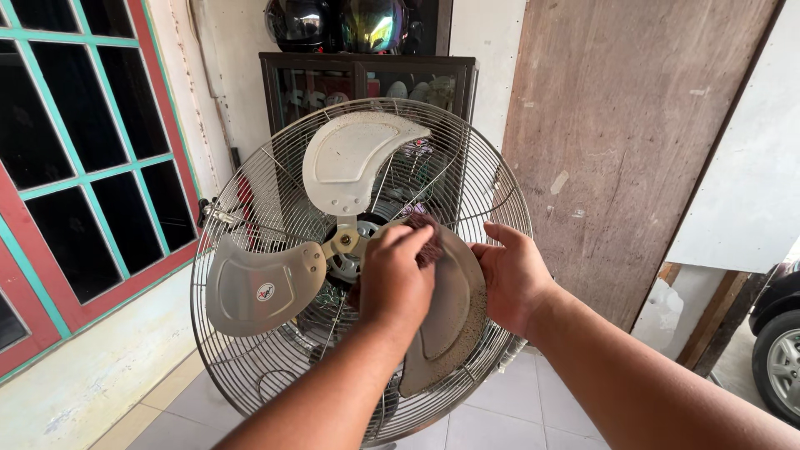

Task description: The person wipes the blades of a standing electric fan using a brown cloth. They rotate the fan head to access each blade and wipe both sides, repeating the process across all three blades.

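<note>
A large metal fan stands in front of me with its front guard off and the rear wire guard (250, 167) showing. Three grey blades sit around the hub (343, 242): an upper blade (350, 158), a left blade (250, 287) and a dusty lower right blade (450, 333). My left hand (396, 279) presses a dark maroon cloth (429, 237) against the lower right blade near the hub. My right hand (512, 279) grips that blade's outer edge, thumb across the top.
A dark cabinet (367, 75) with two helmets (371, 23) on top stands behind the fan. A red and teal window frame (83, 167) is at left, a wooden board (617, 142) at right. A car wheel (779, 358) shows at the far right. The floor (517, 408) is tiled.
</note>
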